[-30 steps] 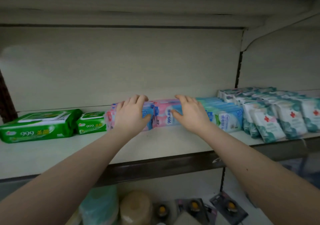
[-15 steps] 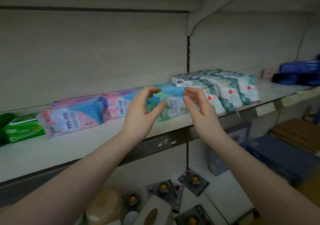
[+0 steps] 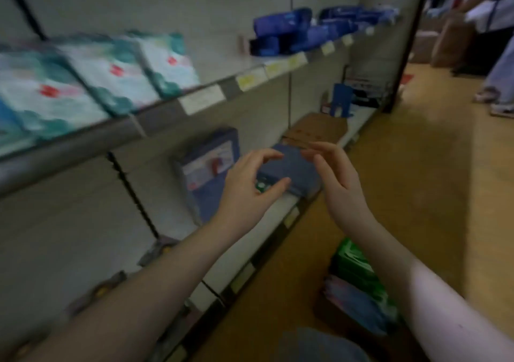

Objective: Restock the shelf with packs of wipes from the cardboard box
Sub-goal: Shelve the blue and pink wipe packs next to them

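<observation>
My left hand (image 3: pixel 251 183) and my right hand (image 3: pixel 338 180) hang in the air in front of the lower shelf, empty, fingers loosely bent, palms facing each other. White and teal packs of wipes (image 3: pixel 111 75) with a red cross lean on the upper shelf (image 3: pixel 116 133) at the left, blurred. The cardboard box (image 3: pixel 358 308) stands on the floor at the lower right, below my right forearm, with green packs (image 3: pixel 353 264) and pink-blue packs (image 3: pixel 353 297) inside.
Dark blue packs (image 3: pixel 294 27) lie further along the upper shelf. The lower shelf holds blue boxes (image 3: pixel 211 164), a flat blue pack (image 3: pixel 289 169) and brown cardboard (image 3: pixel 317 130). A person's legs (image 3: pixel 498 78) stand in the aisle at the far right.
My hands let go of the pink and blue packs, drew back from the shelf and dropped lower. The view swung right and down, bringing the floor, aisle and cardboard box into sight.
</observation>
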Demonstrator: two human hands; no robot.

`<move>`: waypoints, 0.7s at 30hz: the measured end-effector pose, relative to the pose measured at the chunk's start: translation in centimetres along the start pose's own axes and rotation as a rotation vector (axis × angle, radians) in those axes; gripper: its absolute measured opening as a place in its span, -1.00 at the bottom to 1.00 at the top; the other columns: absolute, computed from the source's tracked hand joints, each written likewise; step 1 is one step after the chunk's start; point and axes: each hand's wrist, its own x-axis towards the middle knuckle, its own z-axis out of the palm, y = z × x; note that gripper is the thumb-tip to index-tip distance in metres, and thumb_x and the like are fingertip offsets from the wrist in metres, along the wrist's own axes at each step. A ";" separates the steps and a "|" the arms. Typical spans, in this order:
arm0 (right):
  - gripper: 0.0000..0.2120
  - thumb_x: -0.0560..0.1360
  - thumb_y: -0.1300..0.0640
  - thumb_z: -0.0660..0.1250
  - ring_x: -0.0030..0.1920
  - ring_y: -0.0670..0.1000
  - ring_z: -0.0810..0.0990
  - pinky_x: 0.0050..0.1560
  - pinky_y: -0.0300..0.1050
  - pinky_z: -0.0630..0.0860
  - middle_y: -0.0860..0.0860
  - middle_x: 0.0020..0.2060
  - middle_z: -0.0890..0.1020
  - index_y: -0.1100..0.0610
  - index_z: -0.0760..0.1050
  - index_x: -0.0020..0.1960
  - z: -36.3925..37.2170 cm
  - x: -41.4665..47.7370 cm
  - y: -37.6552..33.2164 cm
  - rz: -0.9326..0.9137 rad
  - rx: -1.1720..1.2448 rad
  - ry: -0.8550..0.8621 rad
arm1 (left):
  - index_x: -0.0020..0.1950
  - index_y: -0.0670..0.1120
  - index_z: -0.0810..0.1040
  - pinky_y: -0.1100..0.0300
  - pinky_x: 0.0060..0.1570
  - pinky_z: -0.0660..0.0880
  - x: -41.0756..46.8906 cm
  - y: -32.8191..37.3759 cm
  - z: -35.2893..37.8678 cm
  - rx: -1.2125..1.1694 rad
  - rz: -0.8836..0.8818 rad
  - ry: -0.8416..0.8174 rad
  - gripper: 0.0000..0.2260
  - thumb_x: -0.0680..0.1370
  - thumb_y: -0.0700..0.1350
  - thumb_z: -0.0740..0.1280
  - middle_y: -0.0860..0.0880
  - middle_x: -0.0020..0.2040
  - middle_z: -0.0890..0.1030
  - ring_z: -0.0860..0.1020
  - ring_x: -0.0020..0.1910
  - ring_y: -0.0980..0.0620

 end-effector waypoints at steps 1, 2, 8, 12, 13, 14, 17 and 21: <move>-0.81 0.61 0.10 0.13 0.10 -0.18 0.55 0.05 -0.39 0.45 -0.08 0.05 0.58 0.06 0.43 0.18 -2.2 -0.6 1.9 0.039 -0.020 0.025 | 0.10 0.14 0.42 0.09 0.19 0.40 0.0 -0.1 3.1 -0.021 -0.006 -0.052 -0.75 0.46 0.08 0.34 0.26 0.05 0.45 0.45 0.15 0.16; -0.84 0.61 0.11 0.14 0.09 -0.17 0.56 0.04 -0.38 0.46 -0.08 0.04 0.59 0.01 0.43 0.14 -3.6 -1.0 3.4 0.070 -0.029 0.050 | 0.11 0.10 0.45 0.14 0.17 0.40 0.0 -0.5 5.3 -0.030 -0.004 -0.097 -0.75 0.46 0.03 0.37 0.20 0.06 0.48 0.45 0.13 0.17; -0.88 0.59 0.10 0.19 0.10 -0.14 0.58 0.09 -0.26 0.48 -0.06 0.02 0.61 -0.09 0.44 0.05 -10.5 -5.2 12.4 0.313 -0.083 0.104 | 0.04 0.01 0.54 0.27 0.03 0.44 -1.7 -3.7 17.5 -0.042 -0.080 -0.421 -0.77 0.42 -0.15 0.45 0.08 -0.01 0.52 0.49 0.01 0.12; -0.91 0.57 0.11 0.23 0.06 -0.12 0.57 0.01 -0.31 0.46 -0.12 -0.03 0.59 -0.02 0.45 0.05 -12.3 -8.5 17.7 0.489 -0.183 0.075 | -0.01 -0.01 0.56 0.19 0.01 0.46 -4.4 -5.8 22.3 0.009 -0.184 -0.615 -0.83 0.43 -0.13 0.44 0.10 -0.05 0.50 0.49 -0.03 0.11; -0.92 0.57 0.11 0.24 0.04 -0.11 0.57 -0.02 -0.33 0.44 -0.14 -0.06 0.58 -0.02 0.45 0.05 -12.4 -9.3 19.0 0.533 -0.220 0.048 | -0.02 -0.02 0.56 0.19 0.03 0.46 -5.0 -6.1 22.9 0.022 -0.210 -0.643 -0.85 0.44 -0.13 0.43 0.08 -0.04 0.52 0.49 -0.02 0.11; -0.91 0.56 0.12 0.24 0.03 -0.10 0.57 -0.03 -0.33 0.44 -0.14 -0.07 0.57 -0.02 0.46 0.05 -12.5 -10.2 20.2 0.574 -0.256 0.009 | -0.02 -0.03 0.57 0.21 0.04 0.46 -5.5 -6.5 23.7 0.033 -0.242 -0.662 -0.87 0.46 -0.14 0.42 0.05 -0.02 0.53 0.49 0.00 0.12; -0.86 0.56 0.15 0.25 0.06 -0.07 0.56 0.04 -0.23 0.47 -0.05 -0.01 0.60 0.03 0.50 0.10 -12.3 -12.2 23.4 0.676 -0.370 -0.114 | -0.01 -0.08 0.58 0.28 0.06 0.44 -6.4 -7.1 24.7 0.034 -0.335 -0.664 -0.90 0.48 -0.19 0.38 0.03 0.01 0.54 0.49 0.00 0.14; -0.72 0.55 0.07 0.26 0.14 -0.02 0.54 0.15 -0.13 0.49 0.01 0.15 0.58 0.08 0.48 0.24 -11.3 -13.6 26.5 0.786 -0.517 -0.261 | -0.01 -0.08 0.58 0.46 -0.05 0.37 -6.7 -7.7 24.9 0.007 -0.366 -0.645 -0.91 0.49 -0.18 0.37 0.06 0.01 0.53 0.49 0.01 0.17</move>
